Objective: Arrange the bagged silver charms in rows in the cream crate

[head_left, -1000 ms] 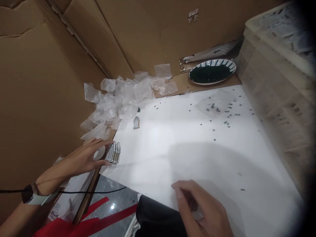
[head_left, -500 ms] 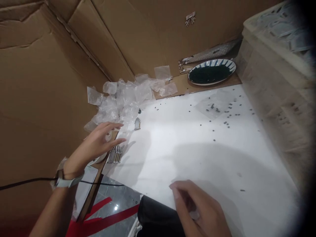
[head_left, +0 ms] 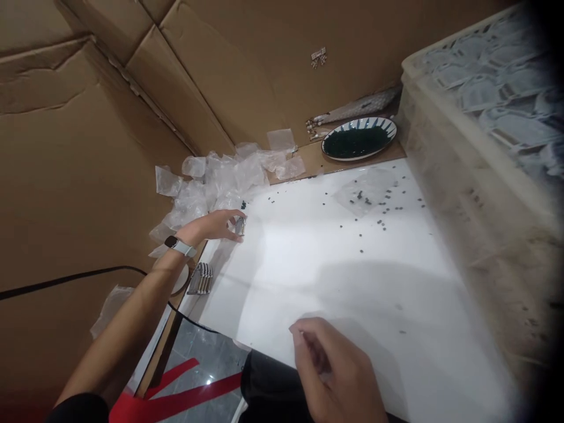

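Note:
My left hand (head_left: 215,225) reaches out over the left edge of the white sheet (head_left: 317,264) and its fingertips close on a small arch-shaped metal piece (head_left: 240,226). A watch sits on that wrist. Below the wrist lies a short row of similar metal pieces (head_left: 201,278) beside a small white round dish (head_left: 180,281). My right hand (head_left: 335,370) rests at the near edge of the sheet with its fingers curled; whether it holds anything is hidden.
A heap of small clear plastic bags (head_left: 220,176) lies at the far left. A blue-rimmed plate of dark beads (head_left: 359,138) stands at the back. Dark beads (head_left: 374,205) are scattered on the sheet. A pale crate (head_left: 480,147) is at the right. Cardboard walls surround.
My left hand left the row of metal pieces and moved forward to the single arch-shaped piece, closing on it. My right hand stayed put. The view shifted.

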The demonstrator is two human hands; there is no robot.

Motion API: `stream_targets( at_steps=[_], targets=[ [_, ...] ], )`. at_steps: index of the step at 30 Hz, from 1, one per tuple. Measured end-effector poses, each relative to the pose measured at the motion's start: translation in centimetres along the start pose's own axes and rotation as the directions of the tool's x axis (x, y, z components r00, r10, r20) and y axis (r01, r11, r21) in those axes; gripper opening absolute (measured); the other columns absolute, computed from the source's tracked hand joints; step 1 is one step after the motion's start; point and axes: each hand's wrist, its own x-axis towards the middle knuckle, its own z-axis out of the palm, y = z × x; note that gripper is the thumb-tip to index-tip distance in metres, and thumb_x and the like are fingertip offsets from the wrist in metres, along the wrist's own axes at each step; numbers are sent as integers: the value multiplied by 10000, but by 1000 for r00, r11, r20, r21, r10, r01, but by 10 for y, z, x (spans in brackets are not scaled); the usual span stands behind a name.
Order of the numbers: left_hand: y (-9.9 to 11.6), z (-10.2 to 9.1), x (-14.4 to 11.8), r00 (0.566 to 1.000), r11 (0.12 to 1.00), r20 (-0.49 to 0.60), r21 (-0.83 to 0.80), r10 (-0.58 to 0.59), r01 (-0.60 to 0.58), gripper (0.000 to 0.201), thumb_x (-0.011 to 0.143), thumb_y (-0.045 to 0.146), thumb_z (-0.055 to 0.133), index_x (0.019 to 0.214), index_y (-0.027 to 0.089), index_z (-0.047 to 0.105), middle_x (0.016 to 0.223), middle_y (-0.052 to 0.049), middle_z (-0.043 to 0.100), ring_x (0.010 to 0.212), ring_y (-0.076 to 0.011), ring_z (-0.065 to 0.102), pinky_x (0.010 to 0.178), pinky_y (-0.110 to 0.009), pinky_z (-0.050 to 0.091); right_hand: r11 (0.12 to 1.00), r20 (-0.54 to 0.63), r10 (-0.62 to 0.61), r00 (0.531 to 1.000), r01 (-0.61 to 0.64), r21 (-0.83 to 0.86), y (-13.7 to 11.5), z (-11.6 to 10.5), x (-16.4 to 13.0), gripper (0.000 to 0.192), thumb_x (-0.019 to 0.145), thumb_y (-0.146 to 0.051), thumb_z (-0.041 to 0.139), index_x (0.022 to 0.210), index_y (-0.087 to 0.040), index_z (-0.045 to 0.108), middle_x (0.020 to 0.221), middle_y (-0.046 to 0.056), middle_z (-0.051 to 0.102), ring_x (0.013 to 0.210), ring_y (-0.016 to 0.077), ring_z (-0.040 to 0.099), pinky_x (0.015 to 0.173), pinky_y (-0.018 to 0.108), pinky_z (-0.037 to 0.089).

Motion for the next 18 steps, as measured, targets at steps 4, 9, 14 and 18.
stream_targets(
  at_steps=[4,9,14,18],
  targets=[
    [8,2,0,1000,1000,11,0,-23,23,941,695,641,796,1514,279,507,1292,-93,668,1053,-206,661,942,-279,485,1000,28,-7,1000,7,2,3,-1,-1,216,1061,-274,511,886,-200,615,714,-4,583,612,110,546,547,205,444],
    [14,0,-3,998,999,57,-10,-40,41,885,696,649,795,1461,298,522,1232,-62,676,958,-175,653,855,-248,464,1000,28,-14,999,15,-8,4,-1,-1,210,1055,-277,521,875,-202,599,708,-19,581,591,96,537,539,200,427],
    [5,-6,-27,999,999,-44,-45,-5,3,898,683,730,802,1417,279,549,1193,-64,674,910,-155,645,824,-236,474,1000,12,-9,1000,10,-8,3,0,-1,224,1052,-279,527,854,-201,597,681,-27,573,566,89,529,513,191,411],
    [-20,-10,-69,991,999,-130,-33,-37,33,828,743,694,755,1429,282,543,1150,-57,668,899,-148,640,788,-229,482,1000,-6,-21,1000,21,6,4,1,-1,229,1050,-279,530,845,-200,594,676,-27,567,555,89,523,502,190,402]
  ],
)
